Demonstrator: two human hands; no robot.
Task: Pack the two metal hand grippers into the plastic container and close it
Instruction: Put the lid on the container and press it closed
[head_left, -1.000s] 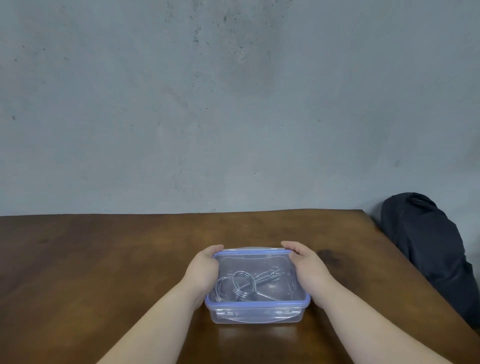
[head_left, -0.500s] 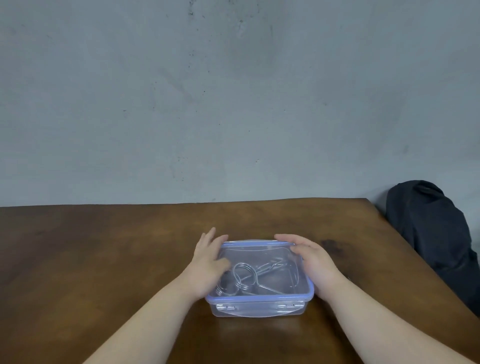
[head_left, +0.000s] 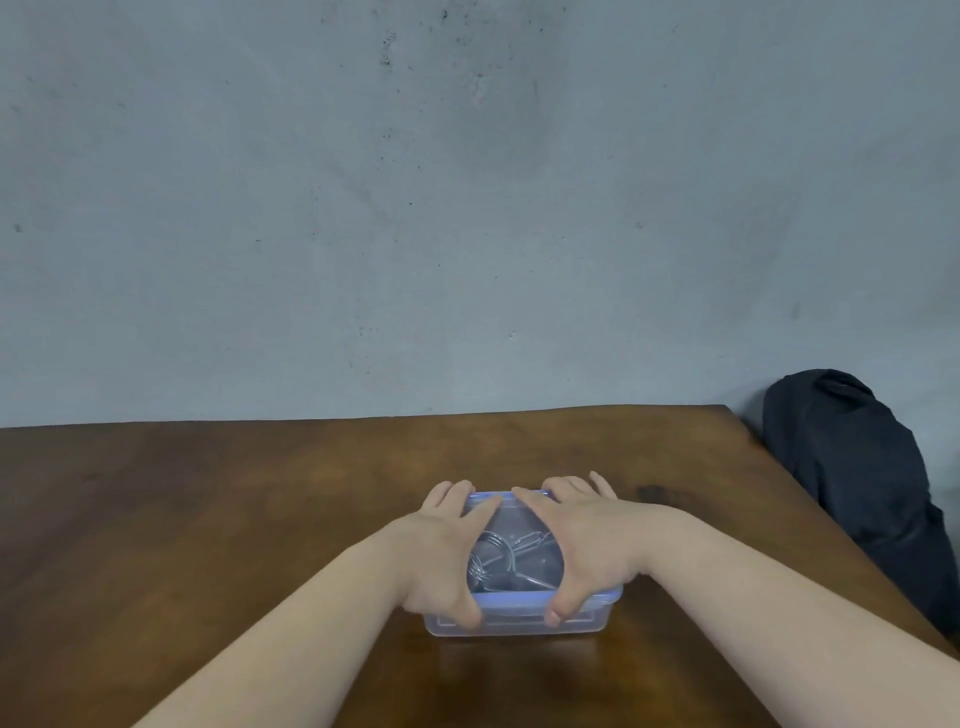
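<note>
A clear plastic container (head_left: 514, 626) with a blue-rimmed lid (head_left: 511, 603) stands on the wooden table (head_left: 208, 519), near its front. The lid lies on top of it. Through the lid I see the metal hand grippers (head_left: 511, 558), shiny wire loops lying inside. My left hand (head_left: 441, 551) lies flat over the lid's left half, its thumb hooked over the front edge. My right hand (head_left: 582, 540) covers the right half the same way, thumb on the front rim. Both sets of fingers reach to the lid's far edge.
A dark bag (head_left: 857, 483) leans against the grey wall (head_left: 467, 208) just past the table's right edge. The table's far edge meets the wall behind the container.
Both hands have moved from the container's sides onto the top of the lid, palms down, with thumbs now over the front edge.
</note>
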